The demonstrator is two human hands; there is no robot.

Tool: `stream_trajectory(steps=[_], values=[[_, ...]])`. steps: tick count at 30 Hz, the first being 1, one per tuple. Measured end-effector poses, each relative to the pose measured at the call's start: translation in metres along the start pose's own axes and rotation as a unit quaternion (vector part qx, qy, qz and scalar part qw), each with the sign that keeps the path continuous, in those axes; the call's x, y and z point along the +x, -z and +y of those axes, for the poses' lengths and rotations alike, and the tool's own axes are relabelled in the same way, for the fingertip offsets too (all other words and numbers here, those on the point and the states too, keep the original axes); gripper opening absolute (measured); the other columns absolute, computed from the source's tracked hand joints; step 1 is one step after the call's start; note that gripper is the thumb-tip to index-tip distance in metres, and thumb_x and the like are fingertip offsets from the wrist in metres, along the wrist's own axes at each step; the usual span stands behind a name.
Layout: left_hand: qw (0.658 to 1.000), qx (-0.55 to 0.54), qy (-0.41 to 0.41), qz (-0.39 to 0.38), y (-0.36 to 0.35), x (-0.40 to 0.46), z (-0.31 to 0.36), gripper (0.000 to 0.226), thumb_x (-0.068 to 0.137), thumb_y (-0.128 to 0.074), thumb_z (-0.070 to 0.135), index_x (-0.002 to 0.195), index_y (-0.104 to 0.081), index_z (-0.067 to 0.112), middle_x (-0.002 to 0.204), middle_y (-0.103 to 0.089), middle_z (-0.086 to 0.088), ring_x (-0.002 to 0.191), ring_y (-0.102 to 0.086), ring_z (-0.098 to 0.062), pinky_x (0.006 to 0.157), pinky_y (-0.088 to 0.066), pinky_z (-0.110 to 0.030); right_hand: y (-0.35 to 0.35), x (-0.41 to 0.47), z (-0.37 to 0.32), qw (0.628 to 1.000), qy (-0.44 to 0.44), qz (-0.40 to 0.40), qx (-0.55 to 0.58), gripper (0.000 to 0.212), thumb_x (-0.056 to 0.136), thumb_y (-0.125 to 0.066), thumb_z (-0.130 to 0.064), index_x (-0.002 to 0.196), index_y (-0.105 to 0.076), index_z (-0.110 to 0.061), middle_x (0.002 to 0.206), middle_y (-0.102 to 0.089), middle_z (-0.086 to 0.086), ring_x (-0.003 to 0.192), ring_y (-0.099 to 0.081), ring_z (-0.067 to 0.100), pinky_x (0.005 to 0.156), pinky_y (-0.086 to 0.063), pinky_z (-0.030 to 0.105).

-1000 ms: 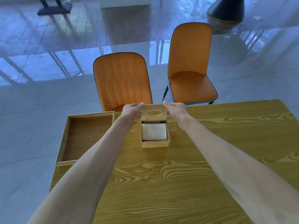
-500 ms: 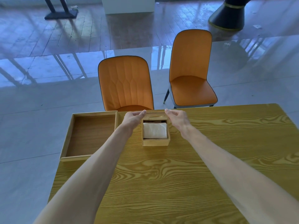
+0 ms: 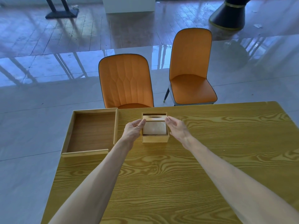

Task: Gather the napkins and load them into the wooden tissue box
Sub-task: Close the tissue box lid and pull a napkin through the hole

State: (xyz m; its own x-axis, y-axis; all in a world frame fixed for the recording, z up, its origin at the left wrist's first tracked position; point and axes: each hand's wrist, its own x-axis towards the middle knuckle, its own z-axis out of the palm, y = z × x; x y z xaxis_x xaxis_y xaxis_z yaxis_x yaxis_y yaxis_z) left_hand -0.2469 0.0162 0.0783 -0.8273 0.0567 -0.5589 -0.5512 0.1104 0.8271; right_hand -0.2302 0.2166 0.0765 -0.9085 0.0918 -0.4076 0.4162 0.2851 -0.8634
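The wooden tissue box (image 3: 155,138) stands on the table just beyond the middle. A stack of white napkins (image 3: 154,129) lies inside it, showing through the uncovered near part. The wooden lid (image 3: 154,118) with an oval slot covers the far part of the box. My left hand (image 3: 134,128) presses its fingertips against the lid's left edge. My right hand (image 3: 176,126) touches the lid's right edge. The lid is held between both hands.
An open wooden tray (image 3: 90,131) sits at the table's far left corner, just left of my left hand. Two orange chairs (image 3: 125,81) (image 3: 191,73) stand beyond the yellow wood-grain table (image 3: 161,175). The table's far edge runs right behind the box.
The lid, held tilted up behind the box a second ago, has come down flat over the box's far part. Both hands moved toward me along the box's sides.
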Motion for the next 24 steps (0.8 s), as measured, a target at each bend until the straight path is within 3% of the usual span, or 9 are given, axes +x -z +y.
stream_trajectory(steps=[15, 19, 24], values=[[0.999, -0.024, -0.014, 0.028, -0.001, -0.005, -0.025, 0.049, 0.090, -0.069, 0.025, 0.135, -0.056, 0.010, 0.131, -0.062, -0.008, 0.109, -0.059, -0.017, 0.089, -0.048, -0.029, -0.008, -0.011, 0.024, 0.999, 0.016, 0.038, -0.008, 0.056, 0.096, -0.061, -0.040, 0.144, -0.049, -0.014, 0.144, -0.056, 0.007, 0.131, -0.054, 0.021, 0.107, -0.048, 0.045], [0.999, -0.018, -0.001, 0.039, -0.001, -0.002, -0.033, 0.049, 0.087, -0.072, 0.022, 0.132, -0.058, 0.013, 0.124, -0.065, -0.009, 0.105, -0.062, -0.018, 0.087, -0.050, -0.032, -0.010, -0.011, 0.032, 0.998, 0.011, 0.050, -0.021, 0.059, 0.094, -0.064, -0.040, 0.145, -0.046, -0.016, 0.141, -0.058, 0.010, 0.129, -0.056, 0.024, 0.105, -0.050, 0.047], [0.998, -0.008, 0.004, 0.057, -0.003, 0.003, -0.038, 0.049, 0.083, -0.076, 0.017, 0.129, -0.059, 0.015, 0.116, -0.069, -0.008, 0.104, -0.065, -0.021, 0.097, -0.051, -0.043, -0.014, -0.006, 0.040, 0.997, -0.005, 0.067, -0.038, 0.065, 0.091, -0.069, -0.035, 0.148, -0.041, -0.017, 0.141, -0.055, 0.015, 0.119, -0.061, 0.027, 0.099, -0.053, 0.046]])
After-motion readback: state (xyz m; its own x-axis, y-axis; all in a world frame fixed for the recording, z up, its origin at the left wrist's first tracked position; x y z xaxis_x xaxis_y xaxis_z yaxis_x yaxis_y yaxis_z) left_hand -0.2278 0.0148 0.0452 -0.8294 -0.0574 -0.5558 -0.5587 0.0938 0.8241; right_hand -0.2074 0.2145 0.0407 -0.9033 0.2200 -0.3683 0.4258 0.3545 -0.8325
